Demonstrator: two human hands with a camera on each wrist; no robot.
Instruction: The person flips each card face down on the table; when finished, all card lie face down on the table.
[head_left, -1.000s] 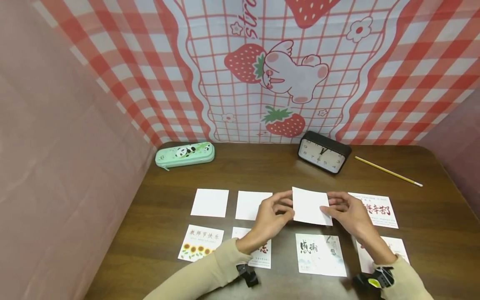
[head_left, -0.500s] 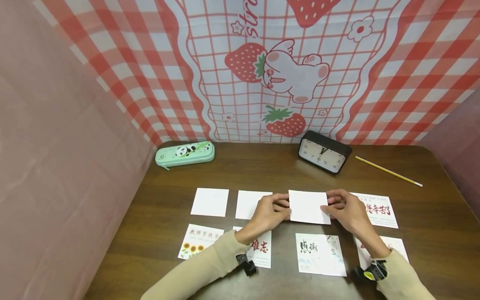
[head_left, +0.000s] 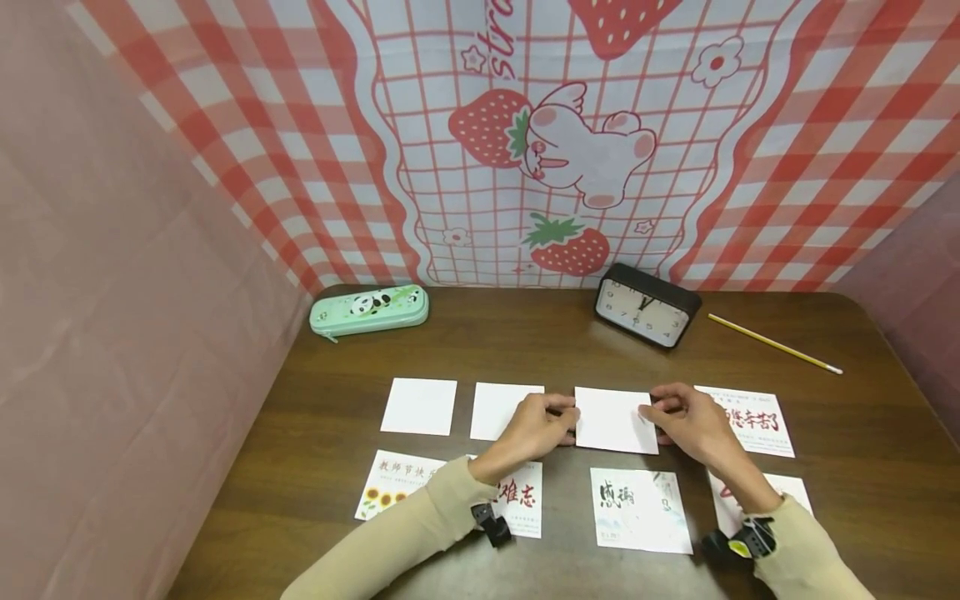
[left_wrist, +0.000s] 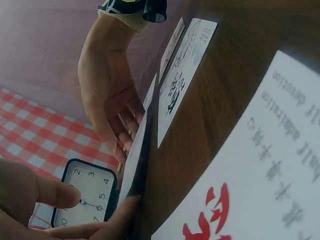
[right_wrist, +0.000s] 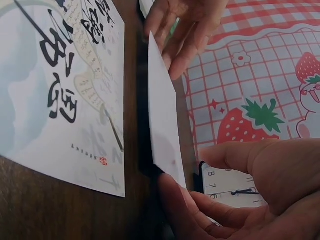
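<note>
A blank white card (head_left: 617,420) is held slightly above the table between both hands. My left hand (head_left: 534,429) holds its left edge, thumb nearer me and fingers at the far side. At the right edge my right hand (head_left: 693,425) pinches it, the thumb lying over the blank face. The right wrist view shows the card (right_wrist: 165,110) tilted on edge, with dark table below it. Just nearer me lies a card with black brush lettering (head_left: 641,510). A blank card (head_left: 498,408) lies beside my left hand, and a red-lettered card (head_left: 757,423) lies beside my right.
Another blank card (head_left: 420,406) and a sunflower card (head_left: 397,483) lie at the left. A further card (head_left: 787,498) is partly under the right wrist. Along the back are a green panda pencil case (head_left: 369,311), a black clock (head_left: 647,307) and a yellow pencil (head_left: 776,342).
The held blank card has come down and shifted slightly left, and it looks flatter. Both hands moved with it and keep their hold. The other cards stay where they were.
</note>
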